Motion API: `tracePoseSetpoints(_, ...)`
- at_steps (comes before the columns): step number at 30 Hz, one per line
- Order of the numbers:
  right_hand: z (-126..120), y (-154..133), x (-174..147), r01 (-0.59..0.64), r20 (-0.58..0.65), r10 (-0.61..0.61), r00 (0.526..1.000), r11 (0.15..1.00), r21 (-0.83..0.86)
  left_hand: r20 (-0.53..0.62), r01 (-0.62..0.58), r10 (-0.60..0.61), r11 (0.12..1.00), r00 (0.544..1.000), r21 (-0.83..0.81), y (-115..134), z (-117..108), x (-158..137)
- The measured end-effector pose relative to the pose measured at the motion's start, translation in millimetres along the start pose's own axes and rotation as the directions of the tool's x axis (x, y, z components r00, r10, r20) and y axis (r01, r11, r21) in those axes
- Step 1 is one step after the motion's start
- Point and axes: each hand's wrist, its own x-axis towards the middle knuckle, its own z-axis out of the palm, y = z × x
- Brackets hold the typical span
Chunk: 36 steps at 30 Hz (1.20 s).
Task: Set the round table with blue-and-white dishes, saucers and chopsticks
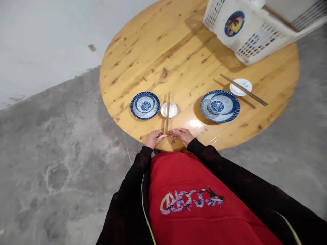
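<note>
A pair of wooden chopsticks (168,114) rests across a small white dish (173,111), the near ends pointing at me. My left hand (154,139) is at the table edge, thumb stretched out to the near ends of the chopsticks, touching or almost touching them. Just right of those ends is my right hand (182,134), fingers loosely bent and apart from the chopsticks. Left of the dish, a blue-patterned bowl (145,104) sits on a matching plate (136,115).
To the right are a second bowl (220,103) on a blue-rimmed plate (230,118), and another white dish (236,91) with chopsticks (255,97) across it. A white plastic basket (230,41) stands at the back right of the round wooden table (143,64).
</note>
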Motion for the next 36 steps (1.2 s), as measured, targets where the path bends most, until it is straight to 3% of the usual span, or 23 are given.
tracePoseSetpoints(18,3.3,1.7,3.2,-0.001,0.018,0.002,1.000,0.999,-0.037,-0.036,0.029,-0.030,0.999,0.999,-0.022,7.0,-4.7,-2.4)
tracePoseSetpoints(23,13.9,-4.9,-16.1,0.033,-0.006,-0.034,0.999,0.996,-0.089,-0.049,-0.045,0.049,0.996,0.998,0.076,25.2,-4.5,-11.9)
tracePoseSetpoints(27,17.5,0.0,-31.5,0.034,-0.031,-0.038,0.999,0.991,-0.129,-0.038,-0.151,0.153,0.987,0.987,0.057,30.8,8.0,-12.6)
tracePoseSetpoints(36,-15.7,7.4,-39.7,0.147,0.024,-0.146,0.989,0.984,-0.099,-0.098,-0.361,0.392,0.902,0.915,0.238,76.3,37.6,-30.6)
